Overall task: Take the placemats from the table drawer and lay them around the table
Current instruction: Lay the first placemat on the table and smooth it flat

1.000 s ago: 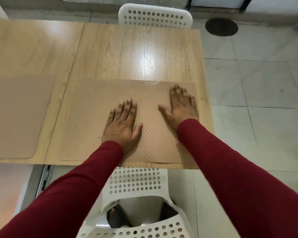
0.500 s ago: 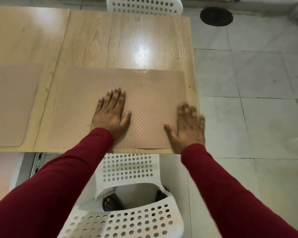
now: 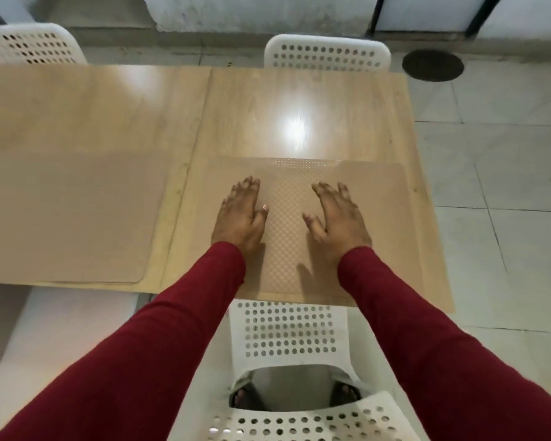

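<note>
Right hand (image 3: 341, 218) back on mat (image 3: 379, 224) beside left hand (image 3: 240, 218) | fingers flat, loosely spread, apparently pressing | mat laid on counter (image 3: 299, 100), second mat (image 3: 67, 214) placed

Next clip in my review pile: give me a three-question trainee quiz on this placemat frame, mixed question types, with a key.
1. True or false: both hands lie flat on the right placemat.
2. How many placemats are on the table?
A) one B) two C) four
3. Fill in: the white chair on the near side stands directly in front of the ____ placemat.

Key
1. True: the left hand and the right hand rest palm down on it, fingers straight.
2. B: the left placemat and the right one.
3. right
</note>
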